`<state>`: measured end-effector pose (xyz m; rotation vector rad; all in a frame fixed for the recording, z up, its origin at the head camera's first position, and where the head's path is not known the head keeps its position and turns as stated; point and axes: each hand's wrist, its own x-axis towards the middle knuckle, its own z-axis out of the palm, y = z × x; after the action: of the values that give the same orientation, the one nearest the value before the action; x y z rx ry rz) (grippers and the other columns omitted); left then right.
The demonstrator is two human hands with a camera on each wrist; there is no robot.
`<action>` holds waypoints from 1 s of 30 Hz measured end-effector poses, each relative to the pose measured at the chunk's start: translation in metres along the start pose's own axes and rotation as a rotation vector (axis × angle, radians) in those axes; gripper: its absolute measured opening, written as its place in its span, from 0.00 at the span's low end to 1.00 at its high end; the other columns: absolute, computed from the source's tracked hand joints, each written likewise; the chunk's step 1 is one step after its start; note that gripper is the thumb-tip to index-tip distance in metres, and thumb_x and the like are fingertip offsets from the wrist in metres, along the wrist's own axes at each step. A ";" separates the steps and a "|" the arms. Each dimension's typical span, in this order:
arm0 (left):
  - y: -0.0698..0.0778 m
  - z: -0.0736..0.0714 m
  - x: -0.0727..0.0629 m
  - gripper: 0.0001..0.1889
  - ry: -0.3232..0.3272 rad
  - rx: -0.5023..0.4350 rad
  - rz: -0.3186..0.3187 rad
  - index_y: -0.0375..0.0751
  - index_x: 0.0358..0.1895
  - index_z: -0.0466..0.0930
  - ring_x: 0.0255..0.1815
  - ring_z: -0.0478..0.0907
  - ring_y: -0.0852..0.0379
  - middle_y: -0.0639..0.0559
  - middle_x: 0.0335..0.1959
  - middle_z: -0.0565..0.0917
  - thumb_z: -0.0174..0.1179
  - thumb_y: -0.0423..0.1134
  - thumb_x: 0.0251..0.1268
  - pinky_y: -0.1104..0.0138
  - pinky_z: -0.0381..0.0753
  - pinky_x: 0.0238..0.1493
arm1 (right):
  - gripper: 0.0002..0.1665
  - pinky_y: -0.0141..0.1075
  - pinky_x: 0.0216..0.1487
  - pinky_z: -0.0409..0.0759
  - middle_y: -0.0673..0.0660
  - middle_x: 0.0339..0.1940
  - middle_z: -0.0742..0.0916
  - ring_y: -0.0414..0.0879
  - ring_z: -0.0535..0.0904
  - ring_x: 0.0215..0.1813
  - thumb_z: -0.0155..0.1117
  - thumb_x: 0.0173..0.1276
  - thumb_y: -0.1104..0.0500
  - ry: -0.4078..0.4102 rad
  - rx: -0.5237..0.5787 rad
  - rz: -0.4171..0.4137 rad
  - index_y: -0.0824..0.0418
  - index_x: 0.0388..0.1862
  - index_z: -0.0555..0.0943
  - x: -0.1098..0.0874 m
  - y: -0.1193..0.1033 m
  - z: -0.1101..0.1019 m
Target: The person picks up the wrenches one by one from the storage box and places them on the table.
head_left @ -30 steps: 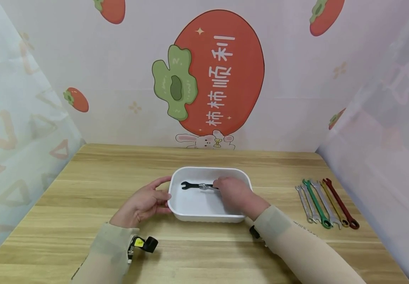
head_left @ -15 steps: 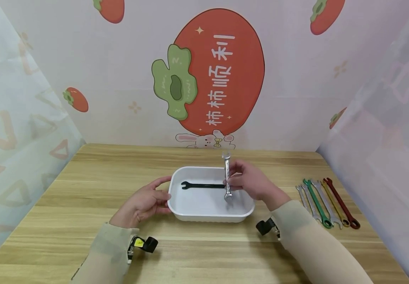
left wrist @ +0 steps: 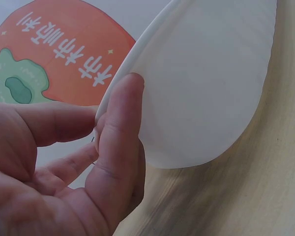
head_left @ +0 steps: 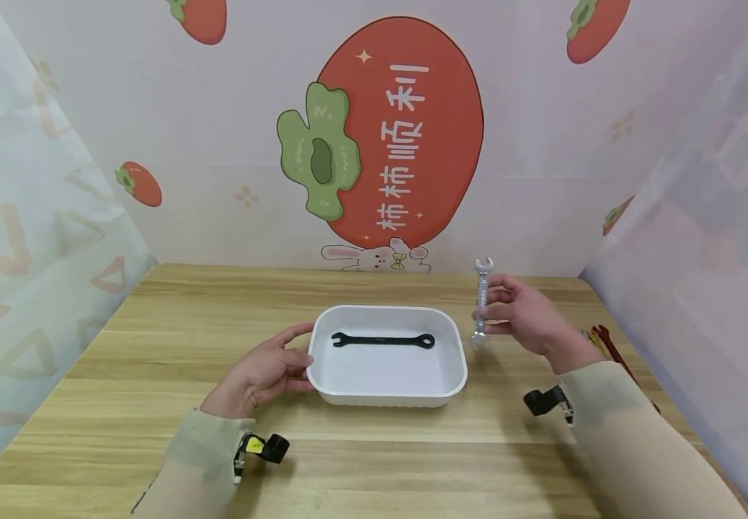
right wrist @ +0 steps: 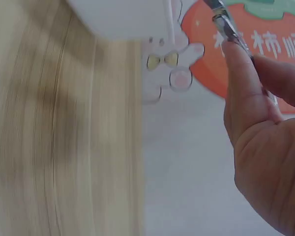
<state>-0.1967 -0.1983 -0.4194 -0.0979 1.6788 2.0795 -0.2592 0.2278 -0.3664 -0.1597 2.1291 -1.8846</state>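
Observation:
In the head view my right hand (head_left: 523, 311) pinches a silver double open-end wrench (head_left: 482, 303) between thumb and fingers, upright, just right of the white tray (head_left: 383, 393). The right wrist view shows part of the wrench (right wrist: 226, 24) past the fingertips. My left hand (head_left: 264, 371) holds the tray at its left end. In the left wrist view, the left hand's thumb and fingers (left wrist: 123, 123) close on the rim, with one finger along the outer wall. Inside the tray lies a black combination wrench (head_left: 380, 341), roughly level with the long sides.
At the table's right, a red wrench (head_left: 612, 346) and a yellow one (head_left: 596, 341) show partly behind my right forearm, which hides the others in that row. The wooden table (head_left: 218, 303) meets a printed backdrop (head_left: 218, 216) at its rear edge, with side panels left and right.
My right hand has lifted the silver wrench out of the tray and carried it right, past the tray's end. The black wrench now shows whole. My left hand and the tray stay put.

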 end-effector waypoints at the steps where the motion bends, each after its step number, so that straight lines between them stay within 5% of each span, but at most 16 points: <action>1: 0.000 0.000 0.000 0.36 -0.001 0.000 -0.001 0.45 0.78 0.54 0.31 0.79 0.49 0.34 0.38 0.79 0.52 0.22 0.68 0.56 0.87 0.35 | 0.29 0.45 0.47 0.85 0.63 0.47 0.76 0.58 0.82 0.51 0.59 0.70 0.74 0.005 -0.016 0.013 0.68 0.66 0.61 -0.003 0.001 -0.008; 13: -0.001 -0.001 0.002 0.37 0.007 0.008 0.002 0.45 0.78 0.54 0.31 0.79 0.49 0.34 0.39 0.78 0.52 0.22 0.68 0.55 0.87 0.38 | 0.28 0.44 0.39 0.86 0.63 0.42 0.76 0.52 0.79 0.37 0.57 0.71 0.73 0.027 -0.228 0.171 0.72 0.66 0.60 -0.033 0.040 -0.070; 20: -0.001 -0.001 0.001 0.36 0.001 0.003 -0.001 0.46 0.78 0.54 0.30 0.79 0.50 0.34 0.38 0.79 0.52 0.22 0.69 0.56 0.87 0.36 | 0.30 0.46 0.33 0.84 0.65 0.40 0.77 0.52 0.78 0.31 0.61 0.68 0.69 -0.010 -0.506 0.251 0.76 0.66 0.64 -0.046 0.058 -0.074; 25: -0.001 0.000 0.002 0.36 -0.005 -0.001 -0.002 0.46 0.78 0.54 0.29 0.80 0.51 0.35 0.37 0.79 0.52 0.22 0.69 0.55 0.87 0.38 | 0.28 0.44 0.29 0.80 0.62 0.33 0.75 0.51 0.76 0.26 0.60 0.66 0.69 -0.002 -0.580 0.272 0.77 0.63 0.67 -0.046 0.066 -0.076; 30: 0.000 0.001 0.001 0.37 -0.009 0.003 -0.003 0.45 0.78 0.53 0.30 0.80 0.50 0.35 0.37 0.79 0.51 0.22 0.69 0.53 0.87 0.39 | 0.23 0.43 0.28 0.84 0.62 0.36 0.79 0.50 0.80 0.28 0.61 0.65 0.68 0.055 -0.666 0.258 0.76 0.57 0.72 -0.044 0.072 -0.075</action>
<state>-0.1972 -0.1974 -0.4199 -0.0890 1.6757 2.0719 -0.2309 0.3216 -0.4232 0.0314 2.5885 -1.0021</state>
